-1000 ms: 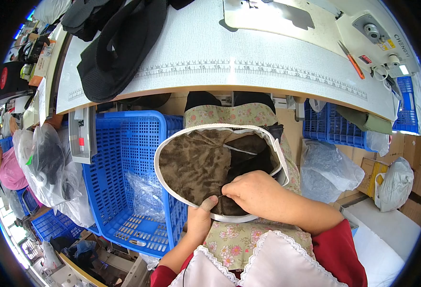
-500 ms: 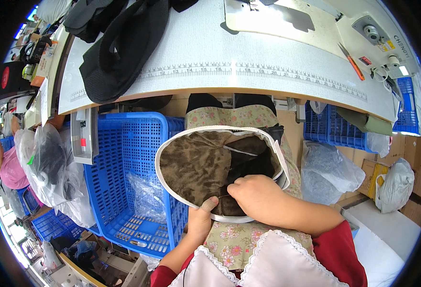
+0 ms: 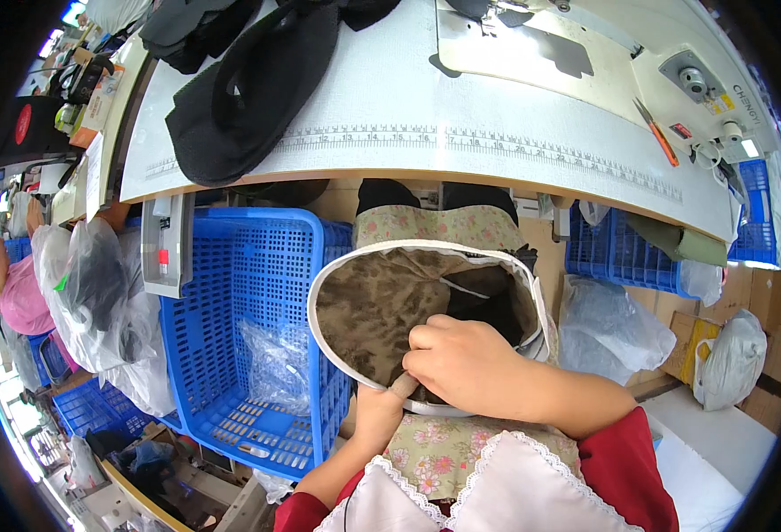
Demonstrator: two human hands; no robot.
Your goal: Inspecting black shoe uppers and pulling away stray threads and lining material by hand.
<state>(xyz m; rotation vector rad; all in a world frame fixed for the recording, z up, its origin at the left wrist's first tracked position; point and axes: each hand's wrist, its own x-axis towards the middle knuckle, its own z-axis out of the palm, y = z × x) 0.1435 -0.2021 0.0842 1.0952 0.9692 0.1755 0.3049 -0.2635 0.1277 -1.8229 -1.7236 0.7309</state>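
Brown-lined piece [image 3: 377, 288] on lap [image 3: 435, 226], below bench [image 3: 364, 162] front edge. Left hand [image 3: 378, 417] clamped on near rim [image 3: 435, 409]; right hand [image 3: 461, 362] pinched together at left thumb [image 3: 403, 385], contents hidden. Probably working the lining [image 3: 364, 328]; next move needs rim steady.

Premises: a sewing workshop. Evidence: a sewing machine [image 3: 705, 58] at far right on a worktable [image 3: 390, 97] with a measuring scale [image 3: 506, 144] along its near edge; orange-handled snips [image 3: 663, 144] on the right; black fabric pieces [image 3: 270, 106] far left; a blue plastic crate [image 3: 331, 390], left; a co-worker [image 3: 25, 297] at far left.
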